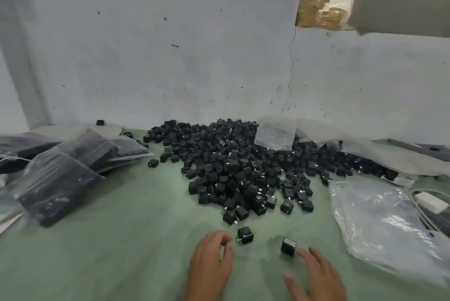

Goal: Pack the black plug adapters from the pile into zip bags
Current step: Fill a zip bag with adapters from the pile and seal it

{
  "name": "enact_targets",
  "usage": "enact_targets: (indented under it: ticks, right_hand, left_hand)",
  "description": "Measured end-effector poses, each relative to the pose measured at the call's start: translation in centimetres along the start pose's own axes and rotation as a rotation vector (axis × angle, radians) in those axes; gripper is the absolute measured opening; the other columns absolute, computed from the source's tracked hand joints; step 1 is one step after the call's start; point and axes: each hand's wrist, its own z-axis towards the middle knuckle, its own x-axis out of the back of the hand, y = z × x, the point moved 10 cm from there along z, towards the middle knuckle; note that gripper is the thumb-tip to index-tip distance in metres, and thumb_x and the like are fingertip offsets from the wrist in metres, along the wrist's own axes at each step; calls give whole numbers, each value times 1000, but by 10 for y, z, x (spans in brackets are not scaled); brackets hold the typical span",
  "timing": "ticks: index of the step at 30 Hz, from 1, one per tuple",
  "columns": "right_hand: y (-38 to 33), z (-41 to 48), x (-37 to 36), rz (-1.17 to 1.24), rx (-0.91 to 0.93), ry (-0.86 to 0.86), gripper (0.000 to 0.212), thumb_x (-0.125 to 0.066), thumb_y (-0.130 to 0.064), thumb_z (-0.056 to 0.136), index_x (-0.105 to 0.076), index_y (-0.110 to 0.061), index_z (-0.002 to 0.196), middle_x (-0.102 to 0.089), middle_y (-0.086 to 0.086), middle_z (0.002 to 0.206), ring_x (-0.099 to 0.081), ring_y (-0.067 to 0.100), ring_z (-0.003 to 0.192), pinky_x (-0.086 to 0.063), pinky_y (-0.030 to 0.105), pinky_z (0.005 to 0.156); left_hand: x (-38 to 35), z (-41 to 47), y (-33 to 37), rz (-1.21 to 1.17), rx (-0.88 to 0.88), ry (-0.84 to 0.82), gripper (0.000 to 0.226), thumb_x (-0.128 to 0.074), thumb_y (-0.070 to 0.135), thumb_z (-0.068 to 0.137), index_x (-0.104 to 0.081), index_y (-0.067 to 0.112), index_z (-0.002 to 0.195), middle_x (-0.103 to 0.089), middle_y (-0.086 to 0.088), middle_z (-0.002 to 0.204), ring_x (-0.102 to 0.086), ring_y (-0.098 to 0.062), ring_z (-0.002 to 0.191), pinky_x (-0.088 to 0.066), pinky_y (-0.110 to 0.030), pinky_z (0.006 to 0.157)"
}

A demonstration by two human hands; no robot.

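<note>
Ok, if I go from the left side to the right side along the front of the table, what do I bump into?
First the filled zip bags → left hand → loose adapter → second loose adapter → right hand → clear plastic bags.

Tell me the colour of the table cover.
The table cover is pale green, shown best in the head view.

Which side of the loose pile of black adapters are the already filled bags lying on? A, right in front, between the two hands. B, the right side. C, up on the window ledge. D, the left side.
D: the dark filled bags lie overlapping on the green table, to the left of the pile.
</note>
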Motion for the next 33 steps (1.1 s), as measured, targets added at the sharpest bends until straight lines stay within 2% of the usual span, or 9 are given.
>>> enact_targets:
  ticks: [3, 9, 14, 16, 18, 22, 24, 26, 33]
  right_hand:
    - [-9, 18, -55, 16, -101, -314, 72, -61, -65, 84, -34, -40, 145, -16, 2, 162, -20, 22, 149, -22, 37, 118]
    - [-51, 45, -124, 80, 85, -395, 70, -46, -60, 95, -19, -32, 153, 9, -2, 164, 3, 19, 151, -12, 35, 122]
    - [-58, 83, -118, 35, 153, -353, 66, -33, -66, 96, -21, -35, 154, -3, -9, 164, 1, 14, 152, -9, 36, 123]
    - [-25, 108, -70, -44, 112, -99, 61, -41, -63, 95, -34, -35, 149, -22, -8, 159, -13, 17, 150, -16, 41, 123]
    - [33, 127, -18, -241, -25, 84, 61, -58, -52, 92, -47, -23, 143, -41, 9, 152, -32, 31, 143, -26, 49, 118]
    - [161, 126, 21, -600, -429, -111, 60, -42, -64, 91, -44, -27, 139, -50, 8, 146, -50, 32, 126, -43, 42, 103]
    - [175, 122, 19, -584, -414, -148, 38, -36, -56, 97, -56, -29, 113, -60, 8, 127, -58, 34, 108, -48, 41, 91]
    - [170, 127, 22, -509, -359, -104, 37, -33, -48, 100, -59, -24, 92, -64, 12, 106, -59, 35, 92, -48, 42, 82]
    - [151, 157, 74, -276, -342, 190, 36, -41, -36, 103, -66, -13, 90, -69, 18, 92, -61, 37, 82, -43, 39, 69]
  left_hand:
    - [-14, 25, 2, 98, -87, -53, 19, -53, 32, 97, -60, 31, 114, -56, 19, 112, -52, -2, 108, -40, -21, 96]
    - [-23, 57, -15, 164, -93, -83, 24, -49, 33, 100, -58, 29, 121, -55, 15, 118, -49, -5, 112, -36, -22, 100]
    - [-24, 53, -47, 129, -15, -82, 16, -57, 25, 94, -61, 30, 109, -57, 18, 108, -52, -6, 105, -41, -23, 95]
    - [-22, 52, -58, 106, 36, -70, 11, -58, 28, 93, -60, 33, 103, -56, 21, 104, -51, -3, 103, -43, -25, 92]
    - [-23, 51, -62, 108, 46, -61, 8, -59, 28, 92, -60, 33, 98, -56, 21, 100, -51, -3, 100, -44, -27, 90]
    - [-22, 55, -61, 95, 61, -46, 7, -61, 25, 91, -62, 30, 94, -58, 19, 97, -52, -7, 97, -45, -29, 88]
    - [-22, 55, -62, 69, 77, -45, 7, -61, 23, 91, -61, 30, 92, -57, 19, 95, -51, -6, 95, -45, -30, 87]
    - [-19, 55, -62, 33, 95, -29, 9, -61, 23, 93, -61, 31, 90, -57, 20, 94, -51, -3, 95, -46, -29, 85]
    - [-3, 52, -68, -64, 180, 67, 14, -62, 21, 92, -62, 33, 85, -61, 18, 91, -57, -3, 91, -50, -35, 82]
